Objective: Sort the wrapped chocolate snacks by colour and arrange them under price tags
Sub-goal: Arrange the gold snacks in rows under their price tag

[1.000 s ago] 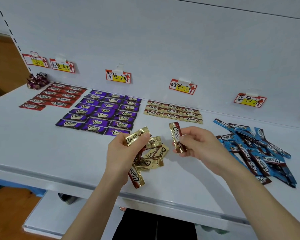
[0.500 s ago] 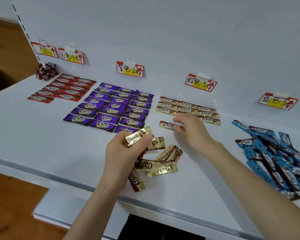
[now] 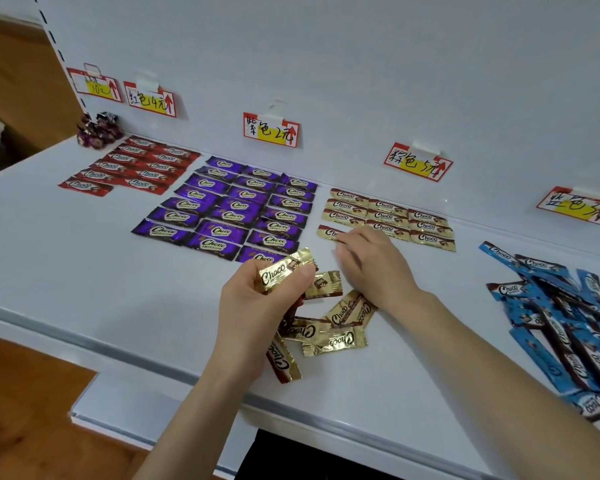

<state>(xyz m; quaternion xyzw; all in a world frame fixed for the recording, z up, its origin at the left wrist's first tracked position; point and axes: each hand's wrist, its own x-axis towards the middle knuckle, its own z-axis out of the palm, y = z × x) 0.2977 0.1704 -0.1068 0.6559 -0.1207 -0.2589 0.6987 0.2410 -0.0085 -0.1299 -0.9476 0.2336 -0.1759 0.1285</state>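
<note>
Left hand (image 3: 257, 306) grips one gold bar (image 3: 284, 270) just above the loose gold pile (image 3: 329, 336). Right hand (image 3: 371, 268), fingers fairly straight, presses a second bar (image 3: 328, 233) flat on the shelf (image 3: 84, 254), at the left end of the gold grid's (image 3: 388, 216) front row, below the brown tag (image 3: 418, 162). Hands near, not touching.

The right grip (image 3: 373, 268) covers the right end of the front gold snack (image 3: 328, 233); we cannot tell whether its fingertips (image 3: 342, 239) pinch the wrapper. The left grip (image 3: 253, 306) hides part of the loose gold pile (image 3: 333, 339), and the held gold snack (image 3: 284, 270) masks the nearest purple snack (image 3: 255, 255). The right edge of view cuts off the blue pile (image 3: 561, 327) and the blue price tag (image 3: 575, 206). We cannot read the wrappers' small print.
</note>
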